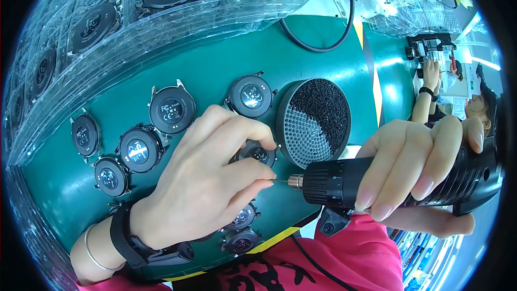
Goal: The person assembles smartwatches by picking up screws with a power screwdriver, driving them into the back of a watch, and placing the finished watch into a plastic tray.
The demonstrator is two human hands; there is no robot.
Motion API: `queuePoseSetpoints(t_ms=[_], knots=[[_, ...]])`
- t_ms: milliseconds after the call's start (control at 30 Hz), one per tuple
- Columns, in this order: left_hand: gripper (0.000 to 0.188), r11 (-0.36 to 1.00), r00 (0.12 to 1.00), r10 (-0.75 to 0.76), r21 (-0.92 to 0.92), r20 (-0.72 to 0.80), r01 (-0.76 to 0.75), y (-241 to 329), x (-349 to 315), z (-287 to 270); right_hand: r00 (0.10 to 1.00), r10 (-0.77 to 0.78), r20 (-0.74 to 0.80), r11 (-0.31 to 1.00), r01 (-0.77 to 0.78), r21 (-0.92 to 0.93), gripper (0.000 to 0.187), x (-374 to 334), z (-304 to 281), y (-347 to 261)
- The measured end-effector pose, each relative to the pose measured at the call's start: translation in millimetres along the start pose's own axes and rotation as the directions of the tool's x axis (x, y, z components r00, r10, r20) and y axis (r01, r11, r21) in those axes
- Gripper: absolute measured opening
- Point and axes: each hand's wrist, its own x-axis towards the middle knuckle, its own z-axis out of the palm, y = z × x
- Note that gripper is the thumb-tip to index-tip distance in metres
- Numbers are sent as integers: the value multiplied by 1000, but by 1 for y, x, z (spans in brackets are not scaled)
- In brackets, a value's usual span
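Note:
A black electric screwdriver [333, 184] lies level in my right hand [412, 156], whose fingers are wrapped round its body. Its thin bit points left. My left hand [196, 170] pinches thumb and finger together at the bit's tip; anything small between them is hidden. Partly under the left fingers is a round black smartwatch case [259, 154], back up. Just beyond both hands stands a round dish [306, 136] with a dimpled grey plate, part of it heaped with small black screws.
Several watch cases, such as one at mid-left [139, 150], lie back up on the green mat [215, 48]. Stacked clear plastic trays [215, 19] holding more cases fill the far left. A black cable [318, 48] loops at the back. Another person [431, 83] works at far right.

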Motion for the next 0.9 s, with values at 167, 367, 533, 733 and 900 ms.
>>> queuePoseSetpoints(t_ms=[167, 367, 533, 733, 900], knots=[[20, 1000, 1000, -18, 20, 10, 18, 0, -1, 0, 989, -22, -144, 999, 17, -36, 70, -2, 12, 5], [32, 998, 998, -57, 36, 4, 56, 4, 0, -1, 986, 141, -87, 987, -147, -71, 66, -4, 25, 14], [42, 978, 993, -116, 175, 10, 113, 5, -3, -1, 952, 289, -101, 948, -299, -107, 57, 2, 18, 24], [41, 978, 995, -100, 187, 21, 94, 5, -5, 1, 882, 454, -126, 871, -469, -148, 47, 0, 16, 24], [40, 979, 995, -101, 177, 1, 99, 4, -6, 3, 802, 579, -149, 783, -597, -171, 39, -8, 14, 18]])
